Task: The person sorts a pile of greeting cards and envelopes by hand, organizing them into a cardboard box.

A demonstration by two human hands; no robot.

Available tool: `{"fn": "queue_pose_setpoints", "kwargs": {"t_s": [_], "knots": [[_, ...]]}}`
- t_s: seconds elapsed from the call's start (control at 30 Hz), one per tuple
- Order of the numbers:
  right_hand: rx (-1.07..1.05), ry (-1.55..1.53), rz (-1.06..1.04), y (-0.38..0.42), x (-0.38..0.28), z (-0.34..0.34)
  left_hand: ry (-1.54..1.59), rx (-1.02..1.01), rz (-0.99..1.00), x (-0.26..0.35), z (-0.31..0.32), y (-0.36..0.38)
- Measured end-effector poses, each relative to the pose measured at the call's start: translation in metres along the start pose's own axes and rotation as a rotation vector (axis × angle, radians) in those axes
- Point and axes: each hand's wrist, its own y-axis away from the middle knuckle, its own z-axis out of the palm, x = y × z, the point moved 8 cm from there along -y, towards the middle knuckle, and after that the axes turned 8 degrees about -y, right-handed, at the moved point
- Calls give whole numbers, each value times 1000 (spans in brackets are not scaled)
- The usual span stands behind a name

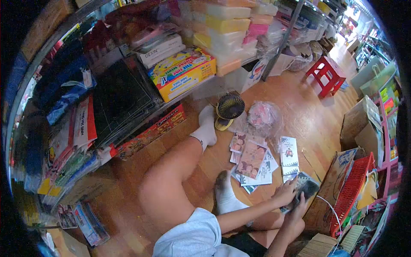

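Note:
Low over the floor, in front of my bent leg, I hold a dark grey-green flat packet (309, 186) that looks like a thin booklet. My right hand (299, 209) grips its lower edge, with the thumb on top. At its left side, the closed fingers of my left hand (286, 193) press against it; their exact hold is partly hidden. Just beyond lie white booklets (289, 152) with a small red-and-black figure on the cover. Left of these is a loose pile of booklets, topped by a brown one (251, 158) with drawn faces.
A small black-and-yellow fan (230, 106) stands near my foot, beside a clear plastic bag (264, 119) with pink contents. On the right are a cardboard box (329, 192) and a red basket (354, 192). Loaded shelves (171, 103) run along the left; a red stool (326, 76) stands farther back.

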Motion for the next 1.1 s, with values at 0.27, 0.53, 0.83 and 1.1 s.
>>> {"fn": "queue_pose_setpoints", "kwargs": {"t_s": [0.27, 0.53, 0.83, 1.1], "knots": [[123, -23, -117, -7, -8, -27, 234, -97, 34, -18, -55, -27], [53, -218, 197, -14, 78, -7, 104, -138, 79, -48, -48, -45], [65, -601, 505, -27, 131, -15, -124, -277, 11, -97, -19, -60], [193, -363, 346, -66, 109, -52, 130, -169, -108, -102, 5, -58]]}}
